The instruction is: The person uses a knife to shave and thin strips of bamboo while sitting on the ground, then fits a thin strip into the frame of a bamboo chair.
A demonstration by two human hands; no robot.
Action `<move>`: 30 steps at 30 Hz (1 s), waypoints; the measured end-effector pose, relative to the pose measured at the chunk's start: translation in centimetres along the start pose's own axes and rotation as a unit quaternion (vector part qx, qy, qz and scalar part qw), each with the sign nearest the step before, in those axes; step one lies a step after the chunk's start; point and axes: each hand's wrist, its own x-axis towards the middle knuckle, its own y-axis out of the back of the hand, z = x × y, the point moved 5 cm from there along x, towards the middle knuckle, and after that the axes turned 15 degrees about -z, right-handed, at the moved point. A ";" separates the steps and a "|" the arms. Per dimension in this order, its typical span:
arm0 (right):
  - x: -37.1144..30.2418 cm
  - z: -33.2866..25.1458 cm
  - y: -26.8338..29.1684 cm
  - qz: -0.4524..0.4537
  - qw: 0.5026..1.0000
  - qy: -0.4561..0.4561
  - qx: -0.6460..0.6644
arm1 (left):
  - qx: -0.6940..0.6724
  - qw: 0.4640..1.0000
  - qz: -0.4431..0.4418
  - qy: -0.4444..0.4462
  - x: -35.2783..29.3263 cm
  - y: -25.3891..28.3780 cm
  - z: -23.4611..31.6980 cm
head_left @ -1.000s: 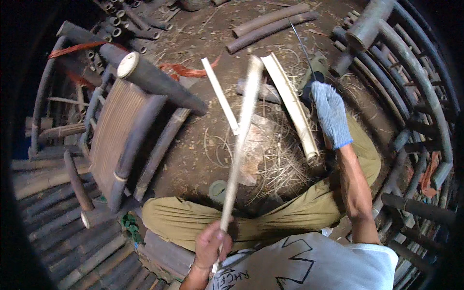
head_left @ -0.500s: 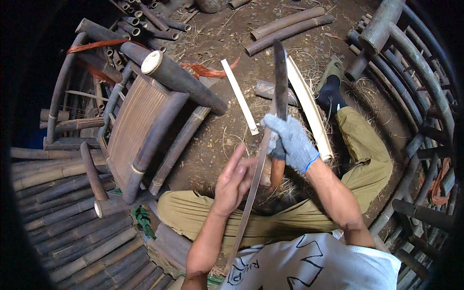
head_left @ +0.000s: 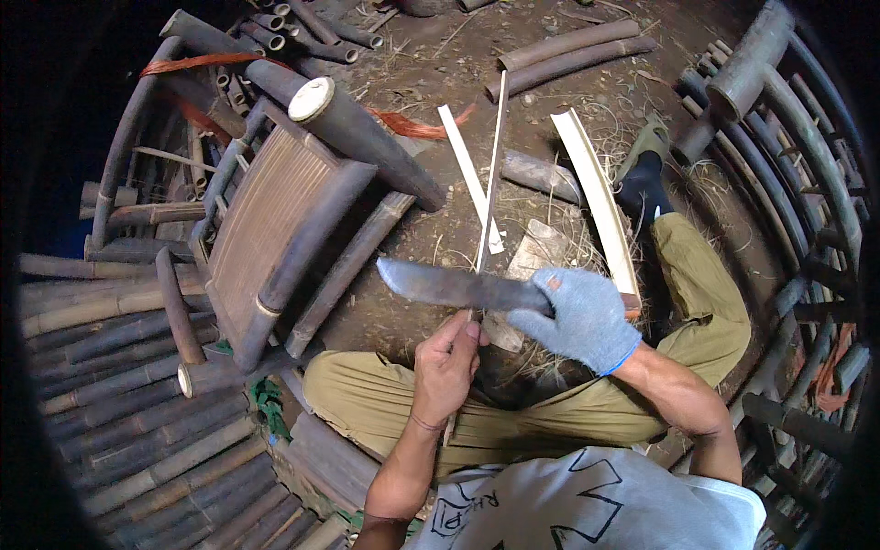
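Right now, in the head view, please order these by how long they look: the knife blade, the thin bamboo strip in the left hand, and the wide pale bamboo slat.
1. Thin bamboo strip, longest.
2. Wide pale bamboo slat.
3. Knife blade, shortest, though it is nearer the camera, which enlarges it.

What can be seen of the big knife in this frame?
The knife has a broad, dull grey blade that looks like worn metal, lying roughly level with its tip toward the person's left. The gloved right hand wraps its handle, hiding it. The blade crosses a thin bamboo strip held by the bare left hand.
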 end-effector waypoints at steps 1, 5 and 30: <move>-0.2 -0.5 -0.3 -0.017 1.000 0.013 -0.001 | 0.028 1.000 0.001 0.000 0.0 0.1 0.0; 0.4 1.5 -1.0 0.015 0.999 -0.037 0.006 | 0.127 0.992 0.017 -0.021 -1.1 -0.8 0.3; -1.9 -0.3 -0.1 0.018 0.999 0.008 0.027 | -0.058 0.997 -0.042 -0.036 -0.5 -2.1 1.4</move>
